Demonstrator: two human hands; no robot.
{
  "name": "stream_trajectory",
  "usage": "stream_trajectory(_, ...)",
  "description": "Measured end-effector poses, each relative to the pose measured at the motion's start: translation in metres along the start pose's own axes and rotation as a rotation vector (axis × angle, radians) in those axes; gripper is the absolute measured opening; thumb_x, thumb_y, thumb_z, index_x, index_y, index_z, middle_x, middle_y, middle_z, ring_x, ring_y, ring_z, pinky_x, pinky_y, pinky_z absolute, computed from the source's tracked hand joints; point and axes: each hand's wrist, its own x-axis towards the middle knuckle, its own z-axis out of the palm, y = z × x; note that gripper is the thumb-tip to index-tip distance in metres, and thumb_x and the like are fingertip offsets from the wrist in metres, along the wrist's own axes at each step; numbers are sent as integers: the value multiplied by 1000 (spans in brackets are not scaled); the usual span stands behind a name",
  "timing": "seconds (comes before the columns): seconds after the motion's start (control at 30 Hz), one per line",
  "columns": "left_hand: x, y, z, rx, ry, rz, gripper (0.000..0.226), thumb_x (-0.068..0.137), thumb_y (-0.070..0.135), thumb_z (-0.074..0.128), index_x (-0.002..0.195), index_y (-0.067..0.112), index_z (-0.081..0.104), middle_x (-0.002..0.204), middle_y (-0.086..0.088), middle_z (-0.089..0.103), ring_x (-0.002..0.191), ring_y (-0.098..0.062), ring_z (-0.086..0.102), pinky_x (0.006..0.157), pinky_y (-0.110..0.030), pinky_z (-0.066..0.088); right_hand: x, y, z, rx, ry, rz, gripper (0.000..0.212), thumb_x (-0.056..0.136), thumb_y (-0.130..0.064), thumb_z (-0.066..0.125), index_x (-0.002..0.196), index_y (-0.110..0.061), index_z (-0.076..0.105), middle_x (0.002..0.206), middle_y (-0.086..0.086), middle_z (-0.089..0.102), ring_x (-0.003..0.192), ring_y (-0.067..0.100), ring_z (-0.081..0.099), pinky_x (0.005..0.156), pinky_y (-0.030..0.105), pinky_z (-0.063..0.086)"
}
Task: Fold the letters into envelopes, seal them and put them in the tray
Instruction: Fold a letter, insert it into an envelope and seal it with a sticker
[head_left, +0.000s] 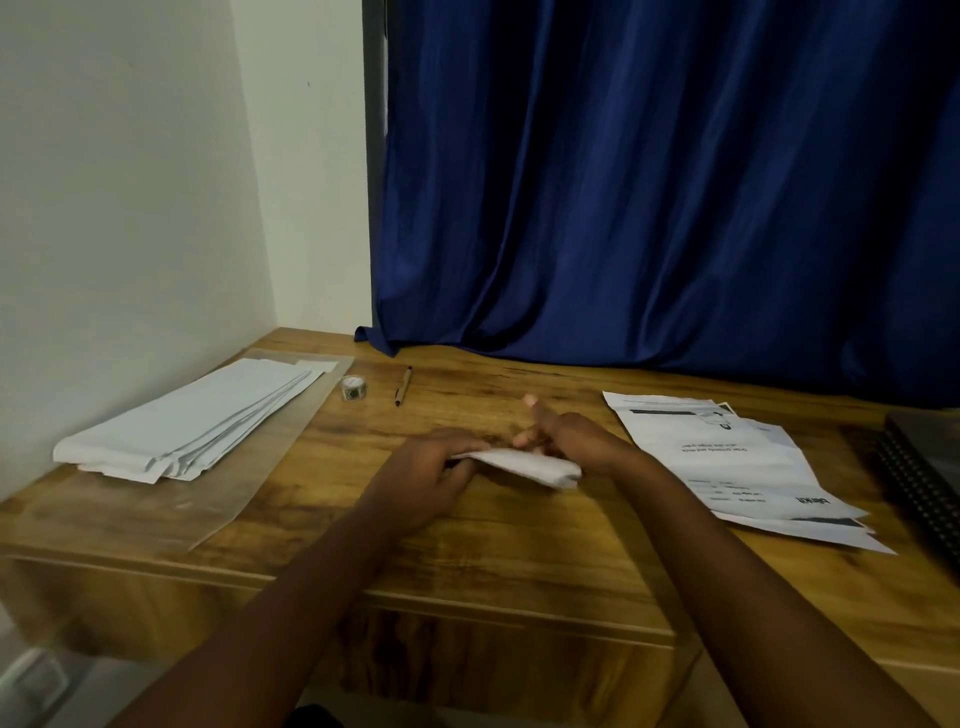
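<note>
On the wooden tabletop (467, 530), the envelope stack (192, 415) lies at nine o'clock on a clear plastic sheet (249, 467), and the printed letters (727, 457) lie at three o'clock. At centre both hands grip one white folded paper (524, 465): the left hand (441, 467) curls round its left end, the right hand (566, 441) pinches the far edge. This looks like the folding or stuffing step; next comes sealing, probably with the sticker roll (354, 387) at eleven o'clock. The print on the letters is upside down and too blurred to read. No tray is visible.

Blue curtain (675, 182); wood-grain desk (467, 545); white envelopes (192, 415).
</note>
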Motion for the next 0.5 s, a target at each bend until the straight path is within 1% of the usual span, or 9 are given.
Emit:
stream_trajectory(0.03, 0, 2, -3, -113, 90, -61, 23, 99, 20, 63, 119, 28, 72, 109, 13, 72, 98, -3, 66, 82, -22, 54, 0, 2, -2, 173, 16, 15, 75, 98, -74, 28, 112, -17, 75, 97, 9, 78, 83, 24, 69, 65, 30, 47)
stream_trajectory(0.1, 3, 5, -7, -326, 316, -239, 12, 98, 27, 66, 108, 30, 72, 96, 13, 72, 89, -3, 68, 69, -18, 53, 2, 5, -2, 441, 38, 29, 73, 101, -69, 26, 116, -14, 71, 104, 13, 78, 88, 31, 71, 77, 37, 52)
stream_trajectory(0.13, 5, 5, -10, -431, 422, -328, 9, 98, 28, 67, 106, 27, 71, 96, 13, 72, 89, -4, 69, 67, -17, 53, 3, 5, 0, 474, 58, 3, 66, 103, -64, 31, 117, -13, 70, 107, 12, 78, 92, 33, 71, 84, 41, 52)
stream_trajectory(0.2, 9, 4, -15, -687, 523, -472, 10, 98, 25, 67, 107, 20, 68, 99, 8, 74, 91, -10, 72, 69, -20, 57, 3, 0, 9, 422, 109, -116, 46, 103, -53, 48, 117, -16, 71, 110, 7, 78, 99, 31, 73, 89, 44, 54)
stream_trajectory(0.27, 11, 3, -16, -881, 498, -569, 15, 95, 25, 68, 109, 18, 69, 106, 2, 77, 94, -18, 75, 77, -34, 61, 1, -8, 21, 397, 93, -227, 36, 98, -47, 61, 118, -19, 72, 108, 1, 79, 104, 27, 74, 91, 45, 57)
stream_trajectory(0.3, 12, 2, -16, -910, 451, -610, 16, 94, 26, 70, 108, 17, 69, 106, 0, 78, 95, -20, 75, 79, -39, 62, -2, -15, 27, 415, 77, -255, 35, 96, -45, 64, 118, -19, 72, 106, 0, 79, 102, 26, 74, 90, 44, 58)
stream_trajectory(0.37, 10, 1, -11, -830, 303, -651, 20, 92, 28, 73, 108, 16, 71, 106, -3, 78, 94, -21, 76, 83, -44, 62, -3, -26, 39, 468, 55, -281, 34, 95, -43, 67, 115, -17, 73, 104, 2, 79, 94, 22, 76, 82, 39, 60)
stream_trajectory(0.43, 8, 0, -7, -731, 178, -614, 26, 92, 29, 73, 114, 14, 72, 108, -2, 78, 95, -21, 76, 85, -43, 62, 1, -30, 49, 521, 60, -277, 31, 95, -37, 68, 116, -14, 72, 105, 5, 79, 94, 22, 77, 80, 38, 62)
stream_trajectory(0.5, 8, 1, -7, -739, 171, -581, 23, 95, 26, 70, 114, 13, 72, 106, -2, 78, 93, -20, 76, 80, -36, 62, 9, -27, 59, 635, 73, -215, 27, 98, -26, 67, 119, -11, 70, 108, 6, 78, 98, 25, 76, 87, 43, 62)
